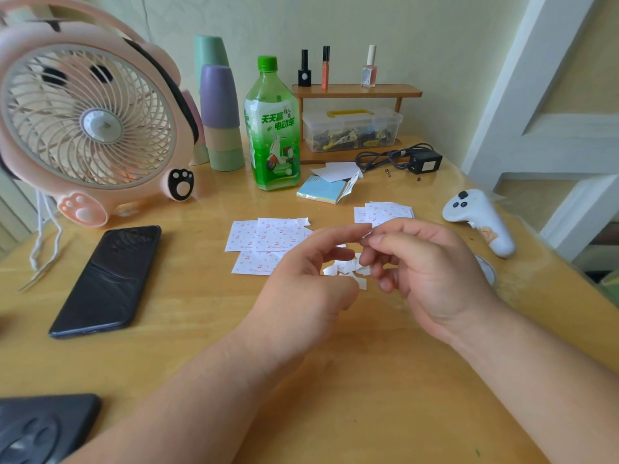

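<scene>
Paper scrap [368,233], tiny and white, is pinched between the thumb and forefinger of the right hand [425,272] above the table [201,329], while the left hand [311,283], fingers half curled, brings its forefinger tip to the same scrap. Fingertips hide most of it, so I cannot tell whether the left thumb grips it too. Behind them, the green bottle [273,128] reads "天天赢" and "电动车".
</scene>
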`<state>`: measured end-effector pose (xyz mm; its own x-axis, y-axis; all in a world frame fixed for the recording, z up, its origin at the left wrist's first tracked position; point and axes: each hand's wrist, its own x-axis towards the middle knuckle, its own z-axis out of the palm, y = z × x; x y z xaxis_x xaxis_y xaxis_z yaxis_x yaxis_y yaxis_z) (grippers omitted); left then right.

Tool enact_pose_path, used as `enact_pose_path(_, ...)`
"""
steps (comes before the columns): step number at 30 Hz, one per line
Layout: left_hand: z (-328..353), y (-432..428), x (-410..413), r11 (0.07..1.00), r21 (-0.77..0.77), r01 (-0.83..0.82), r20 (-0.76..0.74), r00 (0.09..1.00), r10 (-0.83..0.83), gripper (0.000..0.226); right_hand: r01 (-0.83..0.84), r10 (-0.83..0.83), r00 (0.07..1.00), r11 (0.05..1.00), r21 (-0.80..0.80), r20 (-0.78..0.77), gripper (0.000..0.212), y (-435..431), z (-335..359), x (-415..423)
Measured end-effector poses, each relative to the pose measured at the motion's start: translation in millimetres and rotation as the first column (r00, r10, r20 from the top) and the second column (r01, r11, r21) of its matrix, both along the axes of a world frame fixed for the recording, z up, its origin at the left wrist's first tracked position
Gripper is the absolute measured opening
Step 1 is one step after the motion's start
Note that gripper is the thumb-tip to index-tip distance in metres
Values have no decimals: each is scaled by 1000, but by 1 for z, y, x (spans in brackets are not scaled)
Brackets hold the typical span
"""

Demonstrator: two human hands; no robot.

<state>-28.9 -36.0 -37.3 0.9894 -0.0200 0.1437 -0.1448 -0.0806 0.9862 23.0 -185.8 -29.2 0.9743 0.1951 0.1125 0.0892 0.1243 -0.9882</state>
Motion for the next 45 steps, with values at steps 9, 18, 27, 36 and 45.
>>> enact_pose_path(9, 0, 0, 0, 1000, -13, -15, 3, 1000, 15, 69, -4, 4, 1000, 1000, -20, 24, 20, 1, 1, -1)
enact_pose_path(18, 11, 14, 11, 900, -410, -146, -152, 984, 91, 58, 80, -63, 991, 986, -146, 122, 16, 0, 0, 3)
enact_pose_path(27, 29, 90, 28, 668, -237, -706, -171, 707, 686, 29, 216, 89, 943, 571, -792, 321, 21, 8, 6, 16)
enact_pose_path(36, 28, 97, 32, 492, -502, -711, -455, 701, 549, 12, 116, 203, 971, 52, -992, 124, 19, 30, 35, 32)
enact_pose_path(45, 25, 84, 41, 596, -544, -591, -405, 807, 430, 62, 174, 378, 890, 238, -955, 256, 23, 86, 56, 60)
